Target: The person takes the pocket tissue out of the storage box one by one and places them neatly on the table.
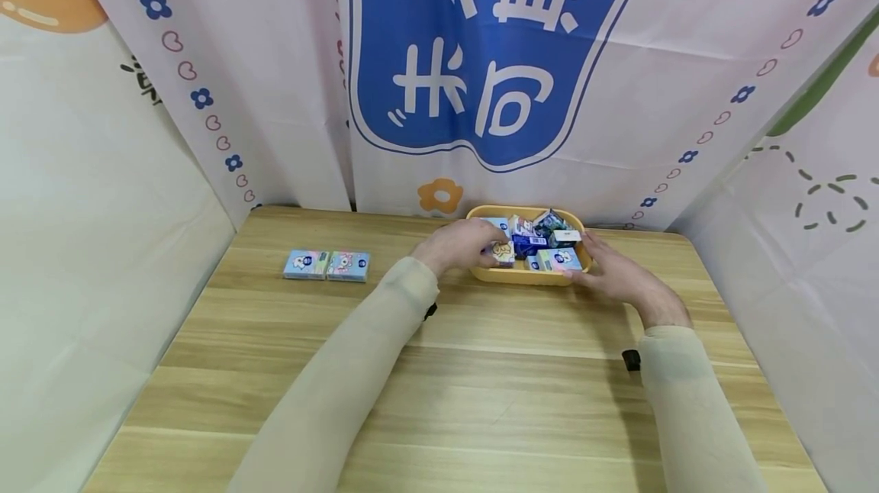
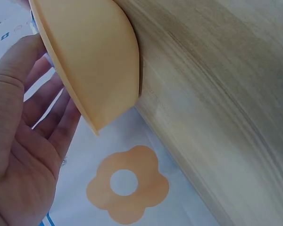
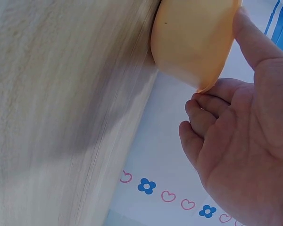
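Grip on tray [image 1: 523,277] at three o'clock by right hand [image 1: 621,277], likely steadying — left hand [image 1: 458,244] at small box [image 1: 504,254], nine o'clock, pinch unclear.

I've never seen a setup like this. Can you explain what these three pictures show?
There is no machine: this is someone working bare-handed. The wide picture comes from a head camera looking down; the other two come from wrist cameras, left and right. On the wooden table sit a yellow tray of small packs and, to its left, two pale-blue packs. The right hand holds the tray's right end. The left hand reaches into its left end; whether it pinches a pack is hidden.
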Available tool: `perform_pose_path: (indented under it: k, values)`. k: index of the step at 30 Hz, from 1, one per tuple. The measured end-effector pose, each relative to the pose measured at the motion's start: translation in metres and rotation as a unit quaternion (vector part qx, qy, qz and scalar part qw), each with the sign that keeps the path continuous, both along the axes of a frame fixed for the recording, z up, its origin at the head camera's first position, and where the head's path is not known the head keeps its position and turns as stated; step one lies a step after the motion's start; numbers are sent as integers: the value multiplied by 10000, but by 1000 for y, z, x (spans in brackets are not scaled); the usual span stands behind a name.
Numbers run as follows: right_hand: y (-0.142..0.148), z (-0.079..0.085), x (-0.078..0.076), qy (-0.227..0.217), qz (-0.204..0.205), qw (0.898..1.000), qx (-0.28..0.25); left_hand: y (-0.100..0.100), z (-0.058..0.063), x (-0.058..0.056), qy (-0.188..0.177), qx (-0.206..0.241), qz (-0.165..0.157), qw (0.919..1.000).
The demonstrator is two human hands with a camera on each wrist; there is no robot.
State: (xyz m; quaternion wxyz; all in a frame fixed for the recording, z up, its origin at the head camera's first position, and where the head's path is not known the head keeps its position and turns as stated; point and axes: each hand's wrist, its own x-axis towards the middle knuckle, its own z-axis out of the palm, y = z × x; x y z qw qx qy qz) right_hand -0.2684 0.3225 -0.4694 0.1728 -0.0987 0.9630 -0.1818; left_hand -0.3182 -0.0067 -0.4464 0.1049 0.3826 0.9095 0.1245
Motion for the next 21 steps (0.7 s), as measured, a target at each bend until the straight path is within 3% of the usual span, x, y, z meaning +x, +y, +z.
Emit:
perform_pose_path:
  k: [8, 13, 21]
  values:
    - [0, 0, 1, 10, 16, 10000, -75, -10, 2, 3, 220, 351, 140, 9990]
    - [0, -1, 2, 22, 7, 10000, -93, -21, 11, 7, 454, 514, 257, 9973]
    - [1, -2, 1, 90, 70, 9999, -77, -39, 25, 14, 394, 622, 396, 9965]
